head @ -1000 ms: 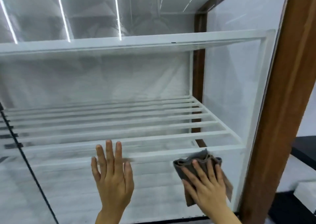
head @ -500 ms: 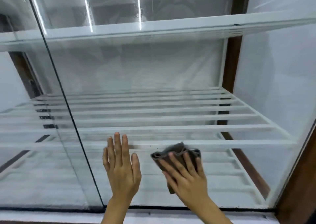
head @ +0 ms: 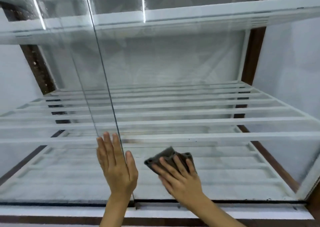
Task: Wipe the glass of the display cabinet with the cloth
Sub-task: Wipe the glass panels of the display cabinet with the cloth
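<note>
Right hand (head: 181, 176) flat, fingers spread, pressing grey cloth (head: 170, 159) against glass (head: 225, 166), low on right pane. Left hand (head: 116, 164) flat on glass just beside, fingers straight and together, holding nothing, lying across dark vertical pane edge (head: 103, 74). Behind glass: white slatted shelves (head: 190, 122), bare. Brown wooden frame (head: 252, 53) at cabinet sides. White sill (head: 52, 211) below.
</note>
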